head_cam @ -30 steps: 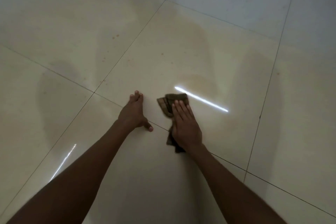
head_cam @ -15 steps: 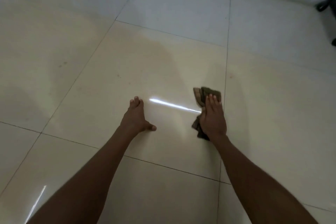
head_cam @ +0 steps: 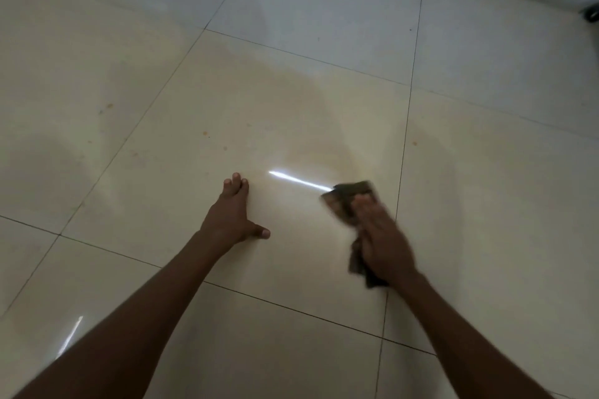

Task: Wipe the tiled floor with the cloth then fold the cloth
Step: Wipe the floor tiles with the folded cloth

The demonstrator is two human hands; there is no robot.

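Wiping stage: right hand flat, fingers together, pressing the bunched brown cloth onto the tiled floor, cloth's long axis running along the palm, left hand braced alongside, thumb splayed.

Dim, soft light lay over the glossy cream tiled floor.
A thin white glare streak cut across it, a fainter one showed lower left, and the right hand on the dark crumpled cloth smeared with motion blur.
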